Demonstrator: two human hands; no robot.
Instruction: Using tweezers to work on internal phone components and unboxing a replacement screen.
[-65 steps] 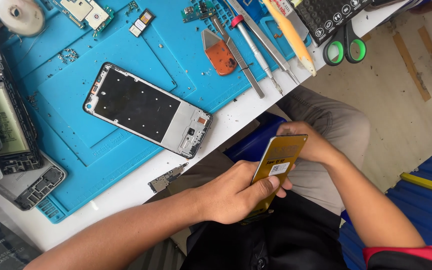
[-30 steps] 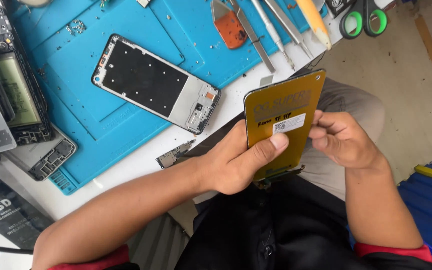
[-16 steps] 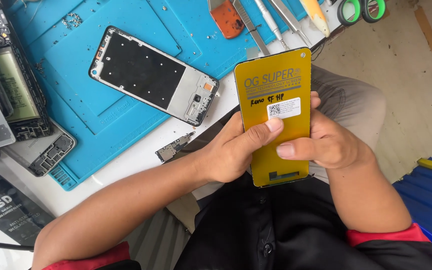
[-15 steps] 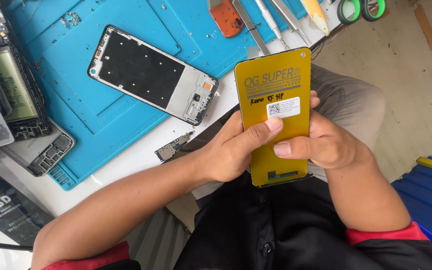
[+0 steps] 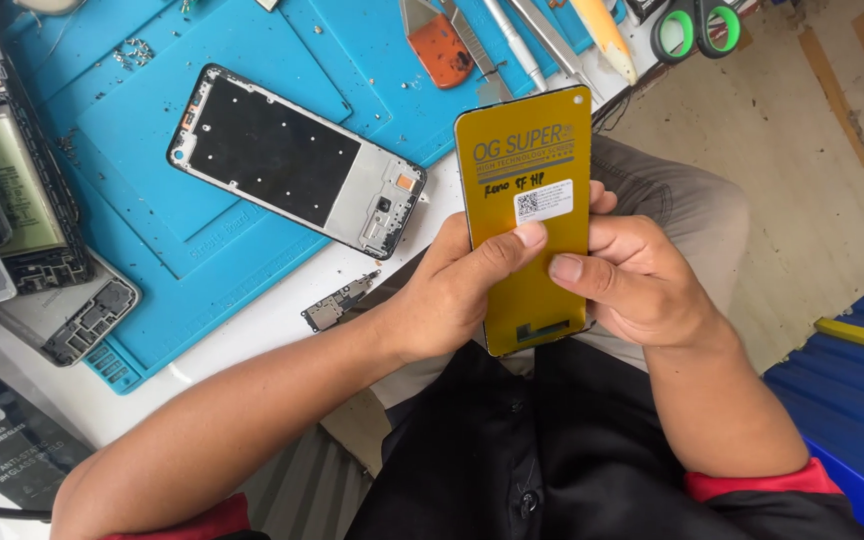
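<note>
- Both hands hold a yellow phone screen panel [image 5: 530,215] upright over the lap, just off the near edge of the worktop [image 5: 252,325].
- The left hand [image 5: 452,295] has its grip closed on the panel's left edge, thumb pressed on the face.
- The right hand [image 5: 637,280] grips the right edge, thumb on the face too.
- Left of them, an empty phone frame [image 5: 297,160] lies on a blue mat [image 5: 132,240].
- Green-handled scissors [image 5: 694,28] lie at the far right.

A white workbench [image 5: 252,330] under a blue mat [image 5: 102,190]; bare concrete floor [image 5: 812,200] beside.
</note>
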